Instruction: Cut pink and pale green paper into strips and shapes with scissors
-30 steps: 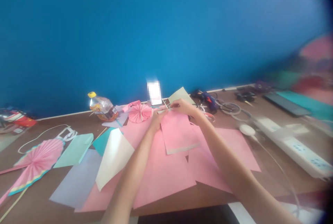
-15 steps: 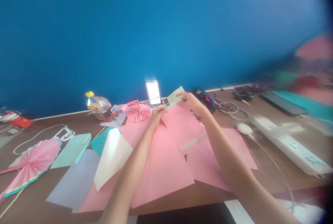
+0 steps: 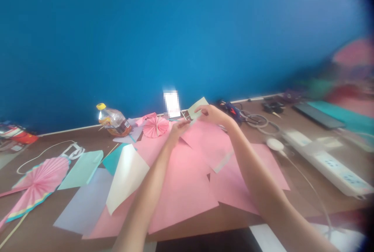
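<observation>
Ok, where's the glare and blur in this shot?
Head view: glare whitens the curled cream paper sheet; the white upright rectangle by the blue wall is blown out and pixelated; the rounded pink shape at far right is blurred; both right corners darken.

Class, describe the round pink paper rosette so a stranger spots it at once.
Find the blue wall, then the clear plastic bottle with a yellow cap in front of it. Right of the bottle is the round pink pleated paper rosette. Its creases fan out from the centre, unlike the flat pink paper sheets beside it.
</observation>
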### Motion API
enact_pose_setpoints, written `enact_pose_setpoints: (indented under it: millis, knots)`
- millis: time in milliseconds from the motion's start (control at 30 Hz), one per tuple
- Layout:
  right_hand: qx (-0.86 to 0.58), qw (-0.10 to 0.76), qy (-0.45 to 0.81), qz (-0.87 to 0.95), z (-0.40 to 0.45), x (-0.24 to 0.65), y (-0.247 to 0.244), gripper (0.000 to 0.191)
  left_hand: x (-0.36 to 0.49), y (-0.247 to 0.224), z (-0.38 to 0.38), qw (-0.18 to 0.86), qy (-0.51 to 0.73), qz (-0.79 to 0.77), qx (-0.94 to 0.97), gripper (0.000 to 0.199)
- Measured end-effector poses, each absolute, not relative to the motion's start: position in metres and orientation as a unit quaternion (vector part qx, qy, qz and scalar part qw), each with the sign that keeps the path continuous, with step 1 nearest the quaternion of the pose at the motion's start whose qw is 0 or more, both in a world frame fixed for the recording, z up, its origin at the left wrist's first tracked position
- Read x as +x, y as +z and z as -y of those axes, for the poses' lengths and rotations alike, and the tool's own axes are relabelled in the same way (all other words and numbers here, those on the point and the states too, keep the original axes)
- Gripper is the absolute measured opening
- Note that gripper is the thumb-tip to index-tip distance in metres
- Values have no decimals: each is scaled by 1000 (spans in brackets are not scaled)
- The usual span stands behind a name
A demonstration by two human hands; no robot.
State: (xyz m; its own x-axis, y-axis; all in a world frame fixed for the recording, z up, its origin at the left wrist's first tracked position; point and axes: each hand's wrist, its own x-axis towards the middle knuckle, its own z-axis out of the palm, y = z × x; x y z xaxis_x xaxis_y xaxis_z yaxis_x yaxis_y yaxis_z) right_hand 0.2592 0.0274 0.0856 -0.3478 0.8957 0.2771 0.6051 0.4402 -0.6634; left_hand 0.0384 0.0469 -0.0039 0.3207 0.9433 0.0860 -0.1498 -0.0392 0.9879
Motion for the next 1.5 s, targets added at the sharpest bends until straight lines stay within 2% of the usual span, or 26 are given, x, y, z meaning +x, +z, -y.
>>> enact_pose_setpoints:
  millis: [200,333,500,700,933,1500]
  knots:
    - [-471,309,225,795,-29,247,81,36,39,-7,-46,557,417,-378,610,33]
    - [-494,363,273,742,-30,248,75,33,40,-8,-46,540,412,-380,628,35]
    - [-483,437,344,676,-30,254,75,40,41,-12,-50,542,403,-377,633,35]
    - [-489,413,348,685,-27,250,81,37,40,-11,-50,533,402,-377,642,32]
    - [-533,445,362,622,-31,246,75,39,37,-12,-48,549,434,-367,612,35]
    - [-548,462,368,593,-35,245,69,41,41,-5,-44,550,417,-370,622,42]
